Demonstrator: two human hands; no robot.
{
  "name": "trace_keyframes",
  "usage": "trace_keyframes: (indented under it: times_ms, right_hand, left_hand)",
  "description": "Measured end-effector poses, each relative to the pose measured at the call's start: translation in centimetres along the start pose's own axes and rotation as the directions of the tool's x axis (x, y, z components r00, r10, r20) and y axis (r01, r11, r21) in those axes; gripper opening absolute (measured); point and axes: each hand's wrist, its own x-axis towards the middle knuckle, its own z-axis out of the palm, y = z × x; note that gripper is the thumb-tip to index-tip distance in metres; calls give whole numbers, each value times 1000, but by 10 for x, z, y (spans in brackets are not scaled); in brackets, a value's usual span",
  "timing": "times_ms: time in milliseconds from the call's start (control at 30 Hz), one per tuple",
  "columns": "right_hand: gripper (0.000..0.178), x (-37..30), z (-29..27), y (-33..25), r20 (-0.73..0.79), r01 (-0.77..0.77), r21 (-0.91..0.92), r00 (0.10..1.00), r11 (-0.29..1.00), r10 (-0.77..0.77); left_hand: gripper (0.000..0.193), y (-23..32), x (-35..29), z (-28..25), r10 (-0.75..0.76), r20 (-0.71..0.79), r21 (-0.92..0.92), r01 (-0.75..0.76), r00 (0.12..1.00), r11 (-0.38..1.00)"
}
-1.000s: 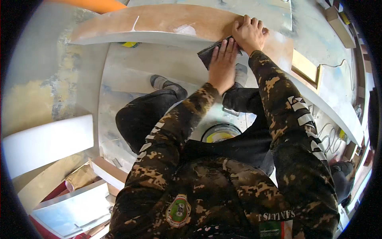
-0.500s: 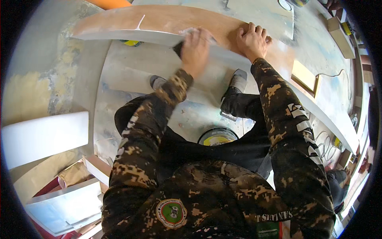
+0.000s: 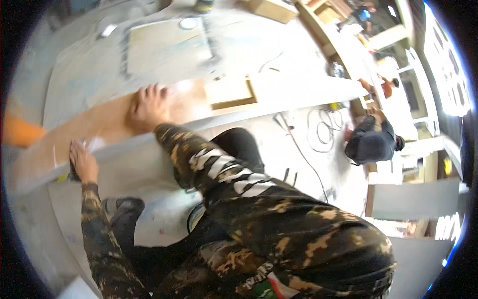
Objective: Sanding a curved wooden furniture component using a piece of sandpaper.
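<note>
Long curved board (image 3: 102, 123) runs across, just past the person's legs. Left hand (image 3: 85, 164) has its fingers over a dark pad (image 3: 73, 173) on the near edge, pretty much gripping it. Right hand (image 3: 148, 110) sits on top, kinda blurry, so can't tell if those fingers clamp or just rest.

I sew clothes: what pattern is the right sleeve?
The right sleeve is dark, tan-patched camouflage with white markings, best in the head view.
</note>
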Motion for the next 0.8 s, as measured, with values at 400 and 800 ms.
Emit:
trace_keyframes:
  times_ms: [400,800]
  right_hand:
    - [57,2,-35,61,-13,-81,-25,997,996,80]
    - [55,5,-42,59,-62,-88,12,994,996,89]
  left_hand:
    - [55,101,20,-33,21,208,-151,11,978,988]
    - [55,105,16,-57,130,201,-110,-110,971,988]
